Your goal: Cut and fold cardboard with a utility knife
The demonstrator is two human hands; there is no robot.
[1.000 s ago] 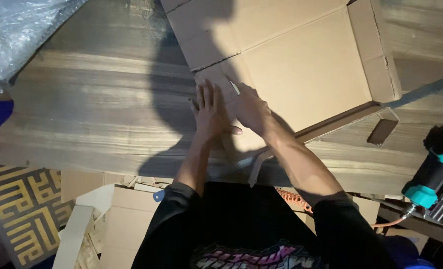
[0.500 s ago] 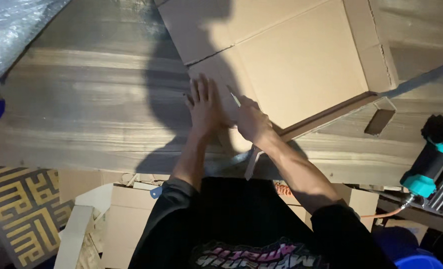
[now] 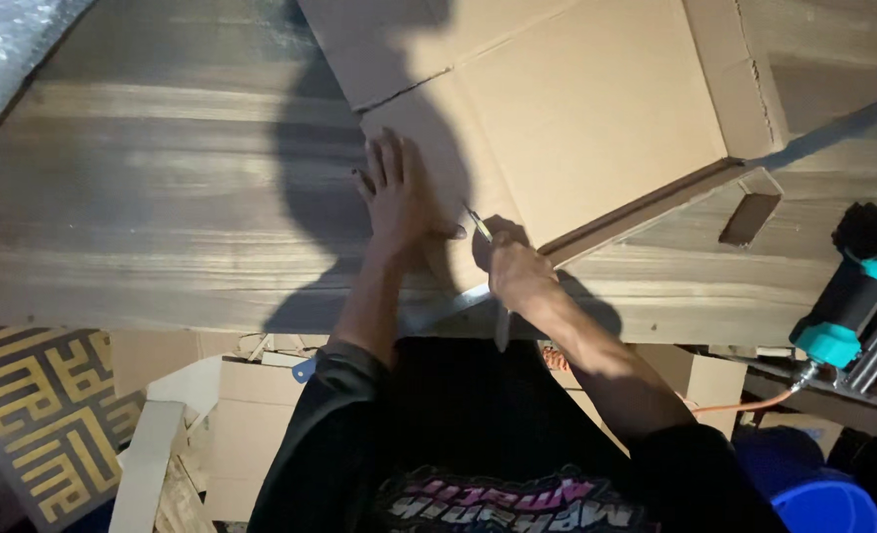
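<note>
A broad wooden workbench fills the view, its pale grain running side to side, with the person's shadow thrown dark across the middle. On it lies a large flattened cardboard sheet, folded with creases, spreading from the top centre out toward the right; its near corner sits right under the hands. A long strip of dark wood runs slantwise along the sheet's lower right edge, and a small wooden block lies just beside its far end.

Off to the right, at the bench's edge, rests a teal and black nail gun with an orange hose trailing from below it. Down left on the floor, a dark mat with a gold key pattern, and beside it a heap of cardboard offcuts. A blue bucket peeks in at the bottom right.

Now the hands. The left hand lies flat, fingers spread, pressing the cardboard's near corner down on the bench. The right hand is just beside it, fist wrapped tight around a slim knife, its thin blade poking out toward the left thumb and meeting the cardboard there. The two hands sit close, nearly touching.
</note>
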